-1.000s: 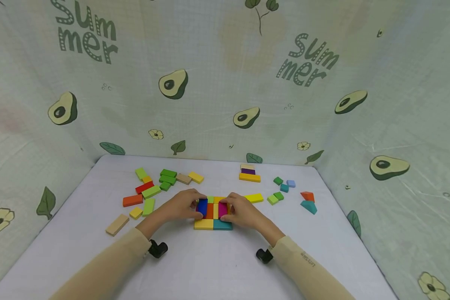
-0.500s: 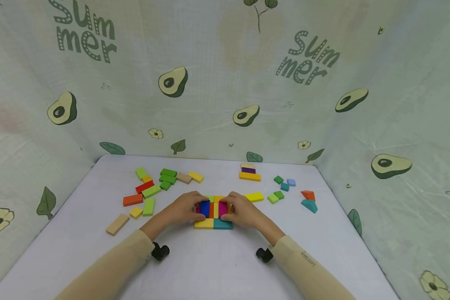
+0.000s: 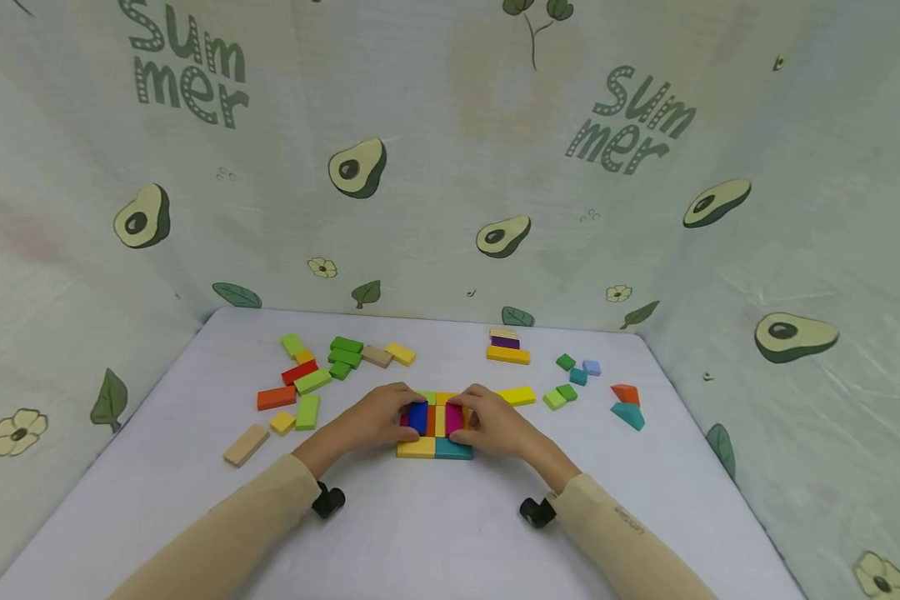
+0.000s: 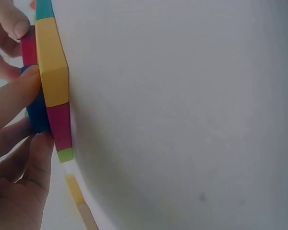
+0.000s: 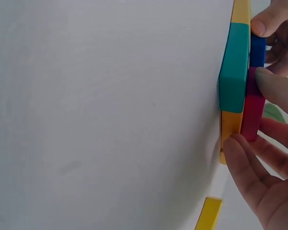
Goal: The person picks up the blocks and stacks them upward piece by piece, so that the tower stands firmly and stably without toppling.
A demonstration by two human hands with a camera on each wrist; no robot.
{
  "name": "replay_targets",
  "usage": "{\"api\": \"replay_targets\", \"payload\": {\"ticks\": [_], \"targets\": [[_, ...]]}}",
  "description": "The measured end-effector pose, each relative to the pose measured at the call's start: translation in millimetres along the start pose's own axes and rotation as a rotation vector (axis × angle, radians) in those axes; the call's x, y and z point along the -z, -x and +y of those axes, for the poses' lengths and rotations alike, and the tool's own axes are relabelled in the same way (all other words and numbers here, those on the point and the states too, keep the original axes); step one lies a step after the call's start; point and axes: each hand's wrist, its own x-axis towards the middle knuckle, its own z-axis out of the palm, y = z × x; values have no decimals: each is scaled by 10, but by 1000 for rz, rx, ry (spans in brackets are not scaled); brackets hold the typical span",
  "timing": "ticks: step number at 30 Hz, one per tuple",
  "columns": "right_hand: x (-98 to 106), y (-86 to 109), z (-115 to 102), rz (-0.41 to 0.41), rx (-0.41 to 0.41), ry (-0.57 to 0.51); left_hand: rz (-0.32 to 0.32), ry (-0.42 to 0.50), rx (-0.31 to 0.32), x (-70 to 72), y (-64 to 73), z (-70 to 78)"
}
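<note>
My left hand (image 3: 378,417) pinches a blue block (image 3: 417,418) between thumb and fingers, on top of a flat rectangle of coloured blocks. On the right part of the same layer, my right hand (image 3: 498,427) holds a magenta block (image 3: 453,419) in the same kind of pinch. A yellow block (image 3: 416,448) and a teal block (image 3: 453,450) form the layer's near edge. Between the two held blocks, an orange-red block (image 3: 431,421) and a pale yellow strip (image 3: 440,421) show. In the left wrist view another magenta block (image 4: 60,127) lies under the blue one.
Green, red, yellow and wooden blocks (image 3: 246,446) lie scattered to the left. Behind the layer is a row with a long yellow block (image 3: 507,355). Small green and blue pieces and a teal wedge (image 3: 628,415) lie to the right. Patterned cloth surrounds the white table (image 3: 420,533).
The blue block has shifted slightly right and straightened under my left hand, narrowing the gap to the magenta block. My right hand has stayed in place. The head view has turned slightly.
</note>
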Motion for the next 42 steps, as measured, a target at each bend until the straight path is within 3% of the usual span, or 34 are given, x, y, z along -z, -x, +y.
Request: {"api": "replay_targets", "payload": {"ticks": [12, 18, 24, 29, 36, 42], "targets": [[184, 100, 92, 50, -38, -63, -15, -8, 14, 29, -2, 24], [343, 150, 389, 110, -100, 46, -7, -9, 22, 16, 3, 8], [427, 167, 716, 84, -178, 164, 2, 7, 11, 10, 14, -2], [427, 163, 873, 65, -176, 185, 4, 9, -1, 2, 14, -5], [407, 153, 878, 67, -145, 183, 16, 15, -13, -13, 15, -31], [372, 175, 740, 81, -115, 169, 17, 35, -10, -25, 19, -59]]}}
